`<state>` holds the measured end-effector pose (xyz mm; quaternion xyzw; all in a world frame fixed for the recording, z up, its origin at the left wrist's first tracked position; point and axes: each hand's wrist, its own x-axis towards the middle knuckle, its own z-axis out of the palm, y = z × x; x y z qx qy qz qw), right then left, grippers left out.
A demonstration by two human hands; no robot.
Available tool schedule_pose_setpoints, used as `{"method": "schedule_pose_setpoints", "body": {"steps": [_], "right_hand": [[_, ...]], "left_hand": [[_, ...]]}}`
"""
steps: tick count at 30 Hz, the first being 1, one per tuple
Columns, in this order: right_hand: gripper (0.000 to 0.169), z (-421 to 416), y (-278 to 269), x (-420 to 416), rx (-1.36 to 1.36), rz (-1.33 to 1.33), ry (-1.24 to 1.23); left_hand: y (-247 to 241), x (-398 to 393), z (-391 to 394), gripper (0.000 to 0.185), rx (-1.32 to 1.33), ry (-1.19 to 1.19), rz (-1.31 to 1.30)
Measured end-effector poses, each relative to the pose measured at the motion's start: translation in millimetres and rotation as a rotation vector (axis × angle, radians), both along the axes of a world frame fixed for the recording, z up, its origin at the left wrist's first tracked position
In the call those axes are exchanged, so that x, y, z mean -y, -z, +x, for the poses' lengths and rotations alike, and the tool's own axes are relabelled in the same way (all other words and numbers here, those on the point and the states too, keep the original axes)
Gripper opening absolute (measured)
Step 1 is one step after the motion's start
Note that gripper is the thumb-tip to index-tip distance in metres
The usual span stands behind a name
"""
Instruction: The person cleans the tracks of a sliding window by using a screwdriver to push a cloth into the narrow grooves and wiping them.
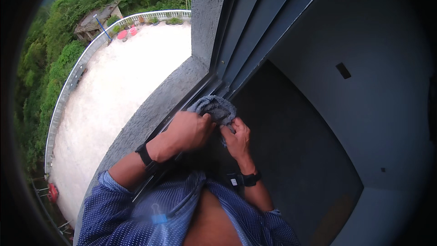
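Observation:
A bunched grey cloth (218,104) is held in both hands over the inner corner of a dark metal window frame (249,24). My left hand (187,130) grips the cloth's near left side, its thumb and fingers pressed into the folds. At the lower right edge, my right hand (239,138) pinches the cloth between thumb and fingers. A darker patch shows in the middle of the folds. Below the left forearm runs the bottom track (170,118) of the window, partly hidden by that arm. Whether the cloth touches the track, I cannot tell.
A rough grey outer ledge (136,123) borders the window, with a pale courtyard (112,102) far below and a balustrade (164,15) around it. On the room side are a dark floor (290,143) and a wall with a dark socket plate (343,70).

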<state>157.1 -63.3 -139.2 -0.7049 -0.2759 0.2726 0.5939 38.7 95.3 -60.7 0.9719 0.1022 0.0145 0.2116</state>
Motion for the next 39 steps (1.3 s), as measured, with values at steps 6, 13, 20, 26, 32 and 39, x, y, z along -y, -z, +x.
{"method": "schedule_pose_setpoints", "body": {"steps": [6,13,20,26,32,39], "right_hand": [[0.017,-17.8,-27.4,35.9,-0.049,-0.026,-0.170],[0.019,-19.5,-39.7,0.3,-0.138,0.131,0.032],[0.023,6.2,-20.9,-38.3,-0.096,0.120,0.195],[0.019,8.0,-7.5,-17.8,-0.139,0.103,0.242],[0.018,-18.1,-34.3,9.1,-0.082,0.250,0.179],[0.020,-20.4,-59.5,-25.8,0.023,0.278,0.125]], "left_hand": [[-19.3,1.2,-47.1,0.030,-0.005,0.035,-0.071],[-21.3,6.3,-28.9,0.034,0.024,-0.205,0.019],[6.6,3.2,20.7,0.032,0.111,-0.223,0.061],[-10.9,-12.0,27.7,0.028,0.076,-0.064,-0.053],[-12.6,-7.4,-30.7,0.032,0.156,-0.152,-0.310],[-24.7,-13.6,-27.5,0.031,0.181,-0.406,-0.113]]}}
